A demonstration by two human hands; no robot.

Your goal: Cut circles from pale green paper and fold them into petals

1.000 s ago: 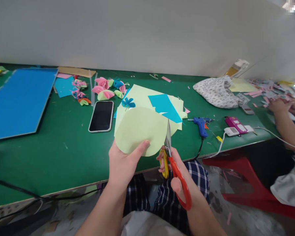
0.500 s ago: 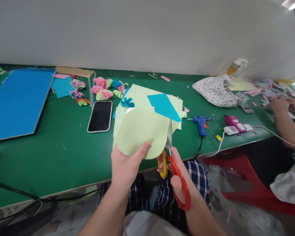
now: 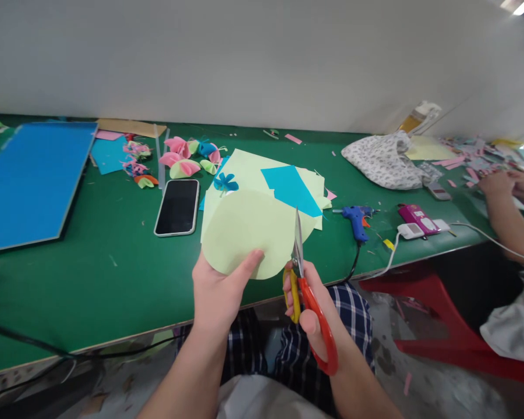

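My left hand pinches the lower edge of a rounded pale green paper, thumb on top. In my right hand are scissors with one red and one yellow handle, their blades at the paper's right edge. Beneath the held paper lie more pale green sheets, with a blue paper piece and a small blue paper flower on them.
Left of the sheets lie a phone, pink and green paper petals and a blue board. To the right are a blue glue gun, a patterned cloth and another person's hands.
My left hand and the held paper have shifted slightly left. The scissors' blades have moved a little left along with the paper, and the handles look somewhat closer together.
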